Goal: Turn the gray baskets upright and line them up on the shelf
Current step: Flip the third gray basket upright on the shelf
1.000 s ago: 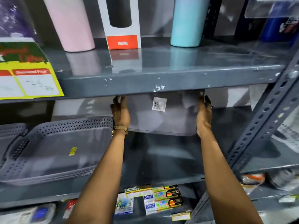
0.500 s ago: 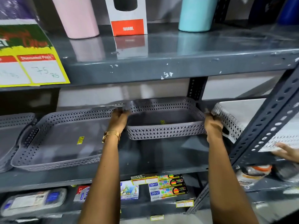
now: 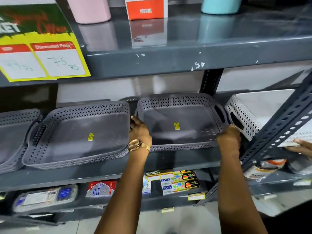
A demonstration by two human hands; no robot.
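Partly hidden, both hands' fingers [image 3: 135,119] clasp the gray basket [image 3: 179,122]; its right corner is covered.

Leftmost gray basket [image 3: 15,132] is cut off by the frame's edge.

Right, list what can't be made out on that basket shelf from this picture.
- Far-left basket: head view, cut off by the left edge.
- White basket: partly behind the slotted post.
- Right hand fingers: curled over the basket rim, grip hidden.
- Yellow stickers: too small to read.
- Object behind the two baskets: mostly hidden, unidentifiable.
- Left price: blurred.
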